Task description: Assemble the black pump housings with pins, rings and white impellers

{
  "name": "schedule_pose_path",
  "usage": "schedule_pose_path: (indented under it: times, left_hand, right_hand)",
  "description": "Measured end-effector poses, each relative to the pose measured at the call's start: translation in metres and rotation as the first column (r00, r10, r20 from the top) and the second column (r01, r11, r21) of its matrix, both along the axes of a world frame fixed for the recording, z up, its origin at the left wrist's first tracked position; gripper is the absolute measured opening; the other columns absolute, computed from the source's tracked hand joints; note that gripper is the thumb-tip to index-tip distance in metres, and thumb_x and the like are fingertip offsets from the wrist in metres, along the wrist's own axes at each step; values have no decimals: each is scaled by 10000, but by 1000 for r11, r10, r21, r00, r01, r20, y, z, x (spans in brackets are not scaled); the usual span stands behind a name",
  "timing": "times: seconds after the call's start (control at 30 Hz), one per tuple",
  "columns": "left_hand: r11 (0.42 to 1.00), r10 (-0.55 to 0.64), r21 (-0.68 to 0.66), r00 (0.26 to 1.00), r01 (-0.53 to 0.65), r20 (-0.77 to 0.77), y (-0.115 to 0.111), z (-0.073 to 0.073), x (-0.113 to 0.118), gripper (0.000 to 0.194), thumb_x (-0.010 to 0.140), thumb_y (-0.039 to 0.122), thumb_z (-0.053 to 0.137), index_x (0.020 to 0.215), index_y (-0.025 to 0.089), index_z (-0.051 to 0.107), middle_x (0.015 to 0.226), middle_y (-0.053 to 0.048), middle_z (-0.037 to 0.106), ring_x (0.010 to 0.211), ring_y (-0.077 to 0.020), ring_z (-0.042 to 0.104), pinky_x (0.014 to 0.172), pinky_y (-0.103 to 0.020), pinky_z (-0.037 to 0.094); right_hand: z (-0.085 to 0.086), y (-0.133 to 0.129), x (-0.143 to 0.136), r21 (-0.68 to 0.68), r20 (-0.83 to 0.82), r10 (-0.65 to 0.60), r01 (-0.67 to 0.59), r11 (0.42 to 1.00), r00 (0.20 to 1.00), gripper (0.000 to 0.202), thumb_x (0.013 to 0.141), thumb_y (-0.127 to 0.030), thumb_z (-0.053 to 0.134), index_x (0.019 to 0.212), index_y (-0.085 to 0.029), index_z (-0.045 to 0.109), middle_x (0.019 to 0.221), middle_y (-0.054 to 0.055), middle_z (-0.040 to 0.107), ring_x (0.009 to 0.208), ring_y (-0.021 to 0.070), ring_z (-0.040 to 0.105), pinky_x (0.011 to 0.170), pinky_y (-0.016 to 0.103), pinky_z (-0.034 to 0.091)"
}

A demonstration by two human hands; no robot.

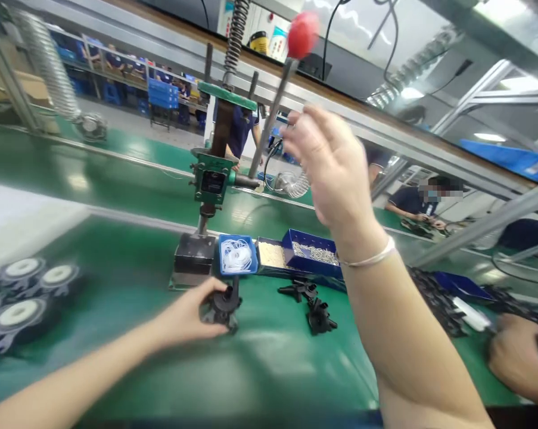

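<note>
My left hand (208, 310) grips a black plastic part (226, 307) just above the green bench, in front of the press's black base block (193, 256). Raised at the upper middle, my right hand (326, 155) has its fingers apart and slightly curled, with nothing in them. It is beside the metal lever (273, 113) of the green press (212, 179), below the red knob (303, 34), not gripping either. Two more black parts (320, 316) lie on the bench between my arms.
A blue tray of white rings (237, 255), a tray of pale pieces (271, 254) and a blue bin of small metal pieces (313, 250) stand behind. Round parts with white centres (21, 313) lie left. Another person's hand (519, 357) is at right, near piled black parts (438, 298).
</note>
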State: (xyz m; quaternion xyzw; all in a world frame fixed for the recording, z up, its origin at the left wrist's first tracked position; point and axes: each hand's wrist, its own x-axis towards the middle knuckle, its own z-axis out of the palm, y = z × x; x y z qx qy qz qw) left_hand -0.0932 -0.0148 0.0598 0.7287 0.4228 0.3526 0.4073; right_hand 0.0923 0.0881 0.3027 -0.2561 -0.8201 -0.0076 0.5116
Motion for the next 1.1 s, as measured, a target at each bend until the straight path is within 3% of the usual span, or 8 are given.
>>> schedule_pose_path:
  times: [0.07, 0.13, 0.27, 0.33, 0.43, 0.6, 0.83, 1.1]
  left_hand:
    - [997, -67, -49, 998, 66, -16, -7, -14, 20, 480, 710, 277, 743, 1120, 211, 504, 1096, -42, 658, 997, -223, 641, 875, -324, 516]
    - [995, -95, -24, 995, 95, -29, -9, -28, 35, 438, 725, 316, 722, 1094, 209, 514, 1094, -65, 659, 983, -240, 647, 851, -339, 530]
    - [981, -107, 159, 994, 108, -20, -4, -53, 47, 430, 756, 346, 691, 1112, 222, 486, 1237, -129, 580, 1102, -266, 611, 928, -383, 518]
    - [969, -109, 223, 994, 110, -19, -3, -62, 49, 433, 758, 310, 685, 1126, 225, 472, 1277, -148, 540, 1155, -270, 586, 972, -395, 502]
    - [962, -100, 251, 995, 104, -27, -3, -70, 53, 461, 748, 260, 682, 1158, 228, 476, 1287, -164, 522, 1193, -282, 571, 982, -390, 505]
    - [969, -82, 229, 996, 87, -33, -7, -70, 61, 500, 741, 224, 677, 1205, 239, 488, 1290, -163, 522, 1179, -278, 593, 971, -381, 524]
    - [988, -100, 111, 991, 110, -93, -7, -57, 66, 348, 714, 190, 670, 1051, 219, 585, 1224, -141, 566, 1079, -264, 647, 890, -346, 570]
    - [977, -105, 186, 994, 105, -6, -7, -78, 65, 461, 753, 193, 648, 1186, 223, 493, 1270, -163, 519, 1107, -273, 640, 923, -380, 558]
  right_hand:
    - [-28, 23, 23, -194, 158, -92, 123, 973, 983, 543, 946, -569, 413, 1263, -172, 602, 1212, 42, 659, 1092, 175, 651, 914, 341, 467]
    - [-64, 45, 55, -398, 405, -224, 391, 830, 886, 366, 941, -432, 552, 1221, -216, 647, 1196, 34, 684, 1069, 145, 646, 941, 279, 475]
    - [-134, 79, 126, -488, 626, -283, 648, 585, 727, 249, 926, -319, 602, 836, -115, 714, 823, 64, 719, 773, 183, 668, 748, 298, 526]
    - [-160, 93, 151, -508, 699, -245, 708, 491, 672, 247, 922, -353, 633, 874, -116, 683, 849, 33, 692, 758, 169, 658, 713, 306, 545]
    - [-185, 109, 168, -525, 747, -189, 740, 420, 638, 261, 939, -376, 620, 1033, -134, 650, 1014, 31, 667, 860, 176, 658, 756, 335, 568]
    - [-200, 124, 171, -547, 736, -188, 735, 401, 650, 247, 950, -356, 605, 1088, -155, 645, 1108, 61, 655, 932, 186, 649, 813, 356, 563]
    - [-208, 123, 184, -659, 617, -246, 662, 357, 747, 238, 949, -366, 607, 973, -134, 655, 948, 26, 670, 800, 149, 650, 717, 303, 563]
    - [-207, 119, 188, -868, 267, -357, 385, 315, 895, 200, 953, -318, 614, 920, -123, 637, 822, 1, 652, 667, 101, 624, 630, 254, 551]
